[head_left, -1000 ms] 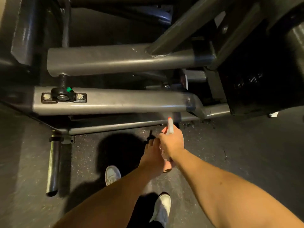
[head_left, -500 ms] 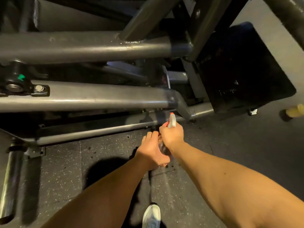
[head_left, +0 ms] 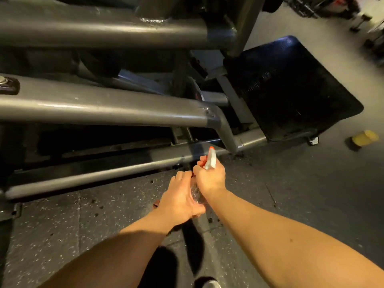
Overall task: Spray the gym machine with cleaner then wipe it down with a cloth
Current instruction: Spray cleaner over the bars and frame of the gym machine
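My right hand point(head_left: 209, 178) grips the neck of a clear spray bottle point(head_left: 210, 161) with a white and red nozzle, a finger on the red trigger. The nozzle points at the low grey bar of the gym machine point(head_left: 104, 171). My left hand point(head_left: 179, 201) is wrapped around the lower body of the bottle, which shows only as a clear sliver between the two hands. A thicker grey frame tube point(head_left: 108, 110) runs above the low bar. No cloth is in view.
The machine's black footplate point(head_left: 291, 88) stands at the right. A yellow object point(head_left: 364, 138) lies on the floor further right. Speckled dark rubber flooring point(head_left: 62, 225) spreads below the frame. My shoe point(head_left: 209, 283) shows at the bottom edge.
The view has shifted right along the frame, so the bolted bearing slid out to the left and the footplate came into view. Both hands keep hold of the bottle, still aimed at the low bar.
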`<state>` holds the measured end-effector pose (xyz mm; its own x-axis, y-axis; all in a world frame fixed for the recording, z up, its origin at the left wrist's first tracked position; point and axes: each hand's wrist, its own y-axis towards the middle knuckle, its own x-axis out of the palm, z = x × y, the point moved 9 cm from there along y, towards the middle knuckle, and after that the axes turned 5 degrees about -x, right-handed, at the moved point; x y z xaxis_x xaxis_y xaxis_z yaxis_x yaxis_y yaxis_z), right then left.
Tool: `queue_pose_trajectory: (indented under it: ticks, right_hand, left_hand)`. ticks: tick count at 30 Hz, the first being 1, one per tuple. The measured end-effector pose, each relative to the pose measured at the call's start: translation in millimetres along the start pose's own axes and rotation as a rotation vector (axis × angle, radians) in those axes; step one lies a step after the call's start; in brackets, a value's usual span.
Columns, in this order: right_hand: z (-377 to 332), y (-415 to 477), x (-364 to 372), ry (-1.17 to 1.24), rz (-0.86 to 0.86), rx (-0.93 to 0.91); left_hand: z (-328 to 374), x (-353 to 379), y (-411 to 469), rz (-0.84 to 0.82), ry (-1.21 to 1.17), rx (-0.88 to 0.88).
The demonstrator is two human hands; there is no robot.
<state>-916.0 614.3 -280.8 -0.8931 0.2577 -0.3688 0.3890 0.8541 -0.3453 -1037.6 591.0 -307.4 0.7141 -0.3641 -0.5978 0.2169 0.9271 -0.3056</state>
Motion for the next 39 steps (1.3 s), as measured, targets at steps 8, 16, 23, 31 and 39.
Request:
queue_pose_trajectory:
  ticks: [8,16,23,31,39]
  right_hand:
    - [82,56,30,0.069,0.002,-0.161]
    - [86,86,54,0.067,0.033,-0.415]
    - [58,74,75,-0.093,-0.012,-0.511]
    - [124,105,102,-0.297,-0.097,-0.336]
    - [191,115,133,-0.398,-0.246,-0.188]
  left_hand:
    - [-66,66,51,0.048,0.017,0.056]
    - [-81,65,83,0.172,0.025,0.210]
    - [-92,43,69,0.280,-0.074,0.199]
    - [-147,98,95,0.226,-0.129,0.049]
    - [-209,145,100,0.154,-0.154,-0.136]
